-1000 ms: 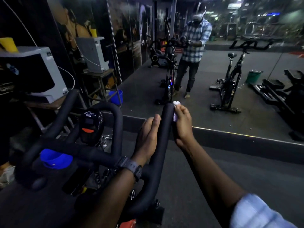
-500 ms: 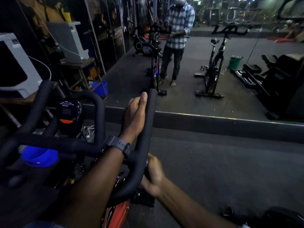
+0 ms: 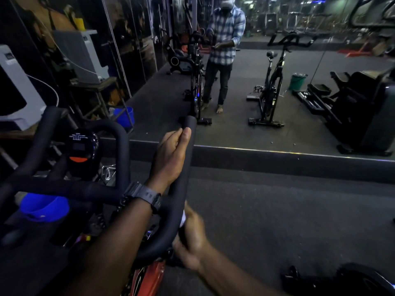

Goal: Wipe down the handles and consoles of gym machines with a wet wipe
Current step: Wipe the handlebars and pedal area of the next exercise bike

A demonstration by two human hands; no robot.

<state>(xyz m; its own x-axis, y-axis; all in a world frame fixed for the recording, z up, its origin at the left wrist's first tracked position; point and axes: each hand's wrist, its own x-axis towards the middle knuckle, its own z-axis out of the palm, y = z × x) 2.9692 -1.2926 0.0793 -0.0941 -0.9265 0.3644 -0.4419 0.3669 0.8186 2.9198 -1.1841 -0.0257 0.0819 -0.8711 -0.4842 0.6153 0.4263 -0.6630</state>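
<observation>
A person cleans an exercise bike in a dim gym, both hands on its right handlebar (image 3: 181,189), the padded black bar that runs forward to a blunt tip. The left hand (image 3: 171,154), a dark watch (image 3: 143,196) on its wrist, rests along the bar just short of that tip, thumb laid straight up the padding and fingers curled round the far side. Lower down, at the bar's near bend, the right hand (image 3: 192,242) closes round the padding with a white wet wipe (image 3: 183,218) pressed under its fingers; only a sliver of the cloth shows, and the hand is blurred, so how far the wipe wraps the bar cannot be made out. Left of the handlebar sits the bike's round console (image 3: 82,150), dark with an orange patch, and below it a blue cup (image 3: 43,208). Beyond the bar's tip a wall mirror (image 3: 277,82) reflects the person in a checked shirt, a second bike (image 3: 271,82) and a green bin (image 3: 297,81).
</observation>
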